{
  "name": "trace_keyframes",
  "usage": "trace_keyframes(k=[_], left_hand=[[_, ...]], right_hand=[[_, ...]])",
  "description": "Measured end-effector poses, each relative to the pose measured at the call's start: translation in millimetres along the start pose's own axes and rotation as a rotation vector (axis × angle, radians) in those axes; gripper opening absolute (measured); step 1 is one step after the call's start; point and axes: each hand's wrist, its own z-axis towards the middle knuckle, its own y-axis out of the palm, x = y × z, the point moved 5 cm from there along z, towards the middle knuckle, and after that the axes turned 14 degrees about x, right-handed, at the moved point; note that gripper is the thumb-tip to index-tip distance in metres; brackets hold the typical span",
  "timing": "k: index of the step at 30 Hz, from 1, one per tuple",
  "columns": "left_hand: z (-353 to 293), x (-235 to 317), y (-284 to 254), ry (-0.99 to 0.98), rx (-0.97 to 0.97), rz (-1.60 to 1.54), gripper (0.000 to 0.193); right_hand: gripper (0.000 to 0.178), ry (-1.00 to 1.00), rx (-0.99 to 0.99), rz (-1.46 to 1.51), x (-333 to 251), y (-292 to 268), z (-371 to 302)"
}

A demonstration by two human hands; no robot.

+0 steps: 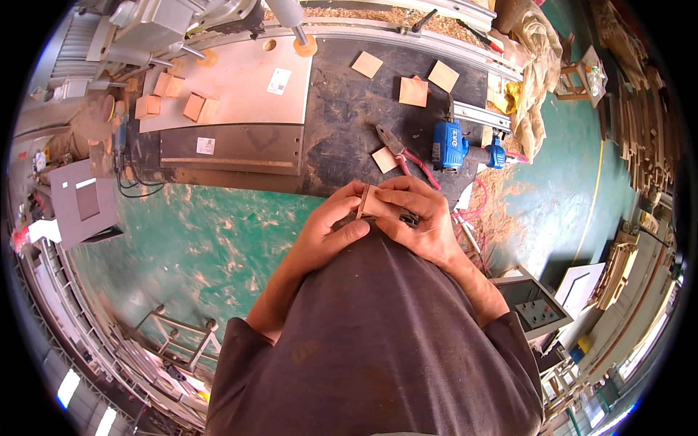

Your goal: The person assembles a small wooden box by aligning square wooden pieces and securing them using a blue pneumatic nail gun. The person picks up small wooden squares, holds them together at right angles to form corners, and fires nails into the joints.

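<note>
Close to my body, at the workbench's near edge, both hands grip a small wooden piece (pixel 379 205). It looks like thin square boards set against each other at an angle. My left hand (pixel 331 224) pinches its left side between thumb and fingers. From the right, my right hand (pixel 424 220) closes on the flat face and lower edge. Something dark shows under the right fingers, too hidden to name. Just beyond lie red-handled pliers (pixel 398 150), with a loose wooden square (pixel 384 160) beside their jaws. A blue nail gun (pixel 451 145) rests to their right.
Farther back on the dark workbench (pixel 338 109) lie several wooden squares (pixel 414 91). Small wooden blocks (pixel 201 108) sit on a pale panel (pixel 247 94) at left, beside a brown panel (pixel 251 149). Machine clamps (pixel 304 45) overhang it. A pink hose (pixel 478 200) trails at right.
</note>
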Motion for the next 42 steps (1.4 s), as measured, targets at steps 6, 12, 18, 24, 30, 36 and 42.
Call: trace_keyframes(k=[6, 12, 18, 24, 30, 36, 42], left_hand=[[-5.4, 6.5, 3.7, -0.049, 0.068, -0.098, 0.028], [-10.6, 1.4, 1.0, -0.039, 0.089, -0.048, 0.03], [-17.5, -7.5, -3.3, -0.048, 0.173, 0.002, 0.031], [-18.3, -10.1, -4.8, -0.056, 0.198, -0.061, 0.031], [-16.3, -5.0, -2.8, -0.028, 0.19, -0.09, 0.035], [-16.7, -2.8, -1.7, -0.063, 0.192, -0.099, 0.035], [-18.2, 1.4, 0.7, -0.049, 0.187, -0.07, 0.032]], right_hand=[[0.038, 0.018, -0.024, 0.0, -1.8, -0.8, -1.1], [0.037, 0.021, -0.028, 0.004, -0.3, 0.8, -5.3], [0.037, -0.011, -0.035, 0.009, -1.7, 1.3, -8.5], [0.039, -0.05, -0.039, 0.027, -1.4, 1.1, -10.3], [0.039, -0.063, -0.044, 0.062, 2.9, 2.5, -13.8], [0.039, -0.017, -0.058, 0.077, 6.4, 3.0, -15.6], [0.038, -0.041, -0.06, 0.066, 5.3, 2.6, -14.3]])
